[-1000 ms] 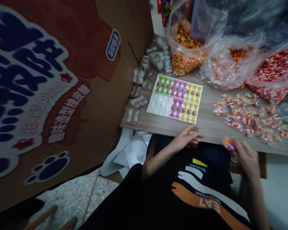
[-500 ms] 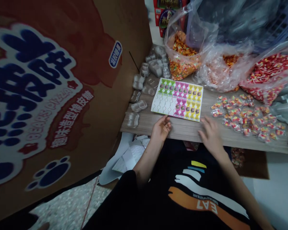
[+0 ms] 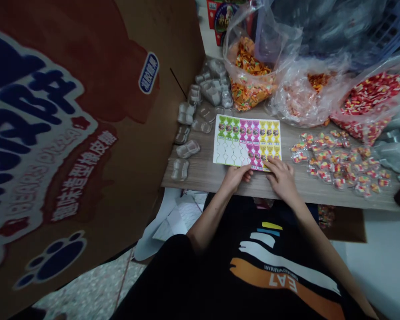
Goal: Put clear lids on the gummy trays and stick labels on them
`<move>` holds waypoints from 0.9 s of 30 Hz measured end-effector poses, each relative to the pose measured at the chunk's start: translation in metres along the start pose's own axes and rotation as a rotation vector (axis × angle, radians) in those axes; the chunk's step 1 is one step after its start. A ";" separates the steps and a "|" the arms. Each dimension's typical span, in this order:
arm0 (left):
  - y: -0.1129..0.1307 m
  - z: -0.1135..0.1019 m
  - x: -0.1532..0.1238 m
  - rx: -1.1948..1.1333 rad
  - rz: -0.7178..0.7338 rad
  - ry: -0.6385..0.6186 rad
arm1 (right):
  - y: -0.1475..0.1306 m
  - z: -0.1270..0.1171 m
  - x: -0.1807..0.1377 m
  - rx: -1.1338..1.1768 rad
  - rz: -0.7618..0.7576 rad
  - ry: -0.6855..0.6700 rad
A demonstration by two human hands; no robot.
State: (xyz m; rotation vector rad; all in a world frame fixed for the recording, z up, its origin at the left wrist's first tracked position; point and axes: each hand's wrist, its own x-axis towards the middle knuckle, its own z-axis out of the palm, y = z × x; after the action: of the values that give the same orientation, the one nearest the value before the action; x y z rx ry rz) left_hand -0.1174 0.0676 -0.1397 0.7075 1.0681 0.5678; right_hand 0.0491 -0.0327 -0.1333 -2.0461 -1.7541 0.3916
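A sticker sheet [image 3: 245,138] with green, pink and yellow labels lies on the wooden table [image 3: 213,175]; part of its lower left is bare white backing. My left hand [image 3: 236,177] rests at the sheet's near edge, fingers curled onto it. My right hand [image 3: 280,178] lies beside it with fingertips pressed on the yellow and pink labels at the sheet's near right corner. Whether either hand pinches a label is too small to tell.
Several small filled candy packs [image 3: 340,162] lie spread to the right. Clear empty blister shells [image 3: 186,149] sit left of the sheet. Plastic bags of candy [image 3: 253,84] stand behind. A large printed cardboard box [image 3: 70,133] walls the left side. Papers [image 3: 173,213] lie below the table edge.
Both hands have moved forward onto the sheet's near edge. A second ago my right hand held a small colourful piece near the table edge; it now holds nothing I can see.
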 end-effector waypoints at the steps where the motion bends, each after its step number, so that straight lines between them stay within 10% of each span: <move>1: -0.003 0.001 -0.002 0.025 -0.007 -0.010 | -0.002 -0.006 -0.001 0.031 0.002 -0.021; 12: -0.004 0.015 -0.035 0.202 0.027 -0.122 | -0.043 -0.022 -0.001 0.197 -0.054 0.098; 19: 0.001 0.010 -0.042 0.345 0.227 0.037 | -0.045 -0.018 -0.005 0.206 -0.104 0.091; 27: 0.002 0.010 -0.041 0.209 0.103 -0.078 | -0.049 -0.021 -0.005 0.150 -0.147 0.062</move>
State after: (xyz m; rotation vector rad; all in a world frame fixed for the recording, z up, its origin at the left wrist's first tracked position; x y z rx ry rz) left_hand -0.1239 0.0369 -0.1117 0.9646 1.0316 0.5170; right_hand 0.0158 -0.0341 -0.0918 -1.7952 -1.7680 0.3973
